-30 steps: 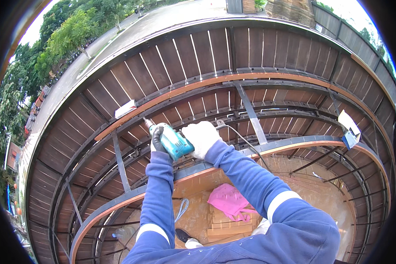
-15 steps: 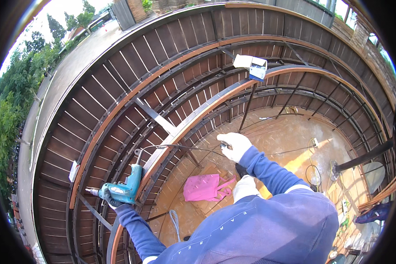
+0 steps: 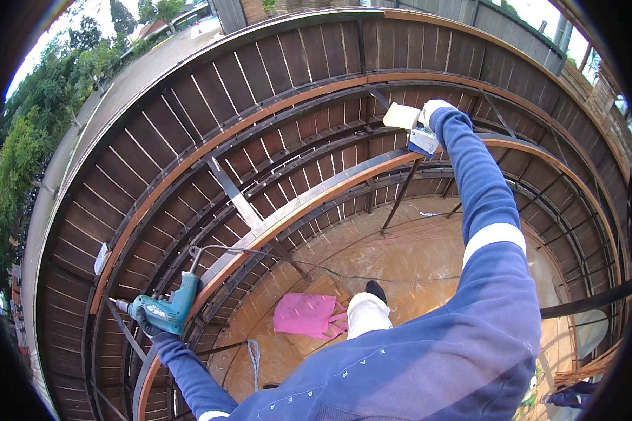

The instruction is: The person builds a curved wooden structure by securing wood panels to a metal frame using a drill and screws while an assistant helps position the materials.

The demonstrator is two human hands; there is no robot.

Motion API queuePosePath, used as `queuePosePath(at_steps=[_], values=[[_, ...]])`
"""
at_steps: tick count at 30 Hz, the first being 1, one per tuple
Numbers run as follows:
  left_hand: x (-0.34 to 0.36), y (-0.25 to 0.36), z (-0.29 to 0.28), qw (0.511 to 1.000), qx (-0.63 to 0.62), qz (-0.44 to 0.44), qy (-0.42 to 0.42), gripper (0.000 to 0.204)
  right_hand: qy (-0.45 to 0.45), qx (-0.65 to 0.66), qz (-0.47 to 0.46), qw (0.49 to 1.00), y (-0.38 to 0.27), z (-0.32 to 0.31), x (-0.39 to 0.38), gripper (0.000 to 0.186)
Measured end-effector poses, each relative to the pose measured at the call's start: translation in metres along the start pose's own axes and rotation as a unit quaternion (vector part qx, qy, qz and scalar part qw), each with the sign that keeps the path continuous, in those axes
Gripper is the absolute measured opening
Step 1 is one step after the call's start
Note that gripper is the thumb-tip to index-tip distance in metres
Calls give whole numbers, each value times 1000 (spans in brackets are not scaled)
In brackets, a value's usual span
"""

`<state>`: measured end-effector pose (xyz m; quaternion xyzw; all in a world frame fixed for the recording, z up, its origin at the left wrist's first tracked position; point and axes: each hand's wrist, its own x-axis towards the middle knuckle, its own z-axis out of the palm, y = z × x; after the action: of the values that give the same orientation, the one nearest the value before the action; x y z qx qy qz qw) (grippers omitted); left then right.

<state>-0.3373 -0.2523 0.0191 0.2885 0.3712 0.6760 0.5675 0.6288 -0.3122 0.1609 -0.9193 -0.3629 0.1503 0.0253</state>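
Teal drill [image 3: 181, 307] sits in left hand [image 3: 147, 323], gloved fingers wrapped round front body; drilling judged not under way. Right hand [image 3: 435, 114] at open box [image 3: 422, 142] just beneath; finger closure cannot be told, nothing visibly taken out.

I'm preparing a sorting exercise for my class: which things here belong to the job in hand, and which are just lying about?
Seem to belong to the job:
teal drill, held in the left hand
its dark cable
white-and-blue box, with the right hand at it

Seem just lying about:
pink bag
pale looped cord
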Motion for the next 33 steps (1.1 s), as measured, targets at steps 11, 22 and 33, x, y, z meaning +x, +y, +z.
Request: queuePosePath(at_steps=[11, 22, 33], values=[[-10, -17, 28, 999, -42, -16, -11, 66, 227, -445, -558, 663, 19, 69, 134, 11], [-11, -14, 19, 995, -90, -31, -40, 65, 138, -418, -531, 724, 19, 65, 127, 11], [-18, -9, 21, 996, -80, -9, -25, 67, 14, -318, -329, 889, 44, 49, 111, 19]])
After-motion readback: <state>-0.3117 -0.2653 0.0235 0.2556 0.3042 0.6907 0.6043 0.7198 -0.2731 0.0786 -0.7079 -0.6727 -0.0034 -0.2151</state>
